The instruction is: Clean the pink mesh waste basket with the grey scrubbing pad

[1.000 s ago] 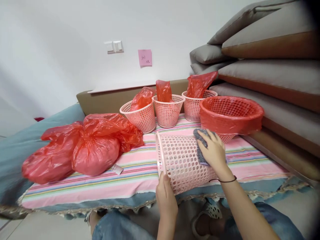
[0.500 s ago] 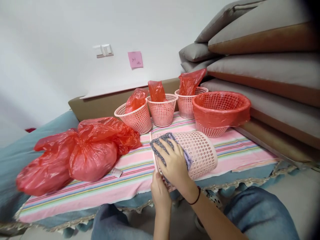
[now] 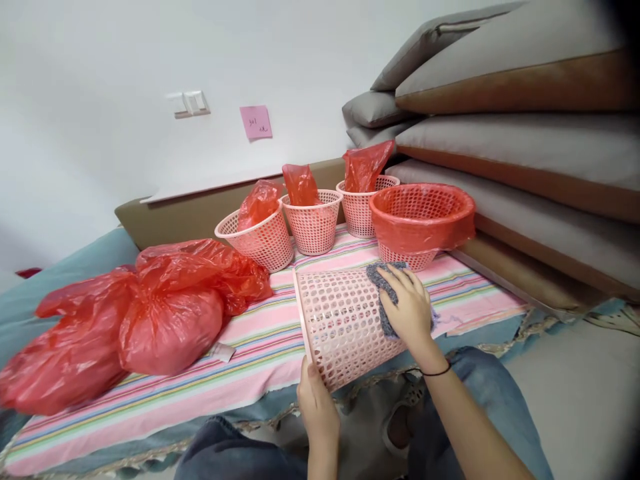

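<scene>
A pink perforated plastic basket (image 3: 345,320) lies on its side in front of me, its rim to the left and its base to the right. My left hand (image 3: 317,403) grips the rim at its lower near edge, thumb on the outside. My right hand (image 3: 411,310) presses a grey cloth (image 3: 387,280) with a purple side against the basket wall near the base. Part of the cloth is hidden under the palm and fingers.
Behind stand pink baskets (image 3: 314,223) with red bags inside, and one basket (image 3: 425,223) lined with a red bag. Stuffed red plastic bags (image 3: 170,327) lie left on the striped cloth (image 3: 255,360). Grey cushions (image 3: 500,147) are stacked at right.
My right hand has slid the cloth rightward along the basket wall, from near the rim to near the base. My left hand keeps its hold on the rim. The view has shifted slightly right.
</scene>
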A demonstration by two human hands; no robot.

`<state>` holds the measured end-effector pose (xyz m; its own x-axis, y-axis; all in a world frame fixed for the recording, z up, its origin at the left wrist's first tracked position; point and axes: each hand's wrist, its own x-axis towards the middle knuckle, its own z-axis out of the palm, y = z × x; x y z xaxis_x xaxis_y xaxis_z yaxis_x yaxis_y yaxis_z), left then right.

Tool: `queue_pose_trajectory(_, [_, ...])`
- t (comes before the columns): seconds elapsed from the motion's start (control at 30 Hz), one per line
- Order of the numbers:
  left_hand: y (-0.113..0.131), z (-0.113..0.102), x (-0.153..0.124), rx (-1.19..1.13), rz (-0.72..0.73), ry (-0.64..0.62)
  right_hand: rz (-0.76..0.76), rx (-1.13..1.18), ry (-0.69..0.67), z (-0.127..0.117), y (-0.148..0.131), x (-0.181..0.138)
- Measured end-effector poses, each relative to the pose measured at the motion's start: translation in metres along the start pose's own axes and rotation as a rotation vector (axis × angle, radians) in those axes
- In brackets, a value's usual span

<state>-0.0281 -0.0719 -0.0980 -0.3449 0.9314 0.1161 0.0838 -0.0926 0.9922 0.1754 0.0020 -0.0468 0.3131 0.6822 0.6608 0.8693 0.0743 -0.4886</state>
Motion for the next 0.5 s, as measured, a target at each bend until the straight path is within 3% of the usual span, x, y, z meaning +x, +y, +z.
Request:
queue_pose_trajectory(0.1, [-0.003, 0.0, 0.003, -0.082, -0.042, -0.044, -0.004, 0.034, 0.007, 0.003, -0.04, -0.005])
queue_pose_trajectory(0.23, [0.001, 0.002, 0.004, -0.167, -0.096, -0.101, -0.121, 0.142, -0.102, 0.009, -0.075, -0.001])
queue_pose_trajectory(0.37, [0.004, 0.005, 0.002, -0.135, -0.104, -0.103, -0.063, 0.224, -0.134, 0.001, -0.068, 0.01])
queue_pose_trajectory(0.5, [0.009, 0.01, 0.0, -0.061, -0.092, -0.041, -0.018, 0.305, -0.022, -0.041, -0.057, 0.0])
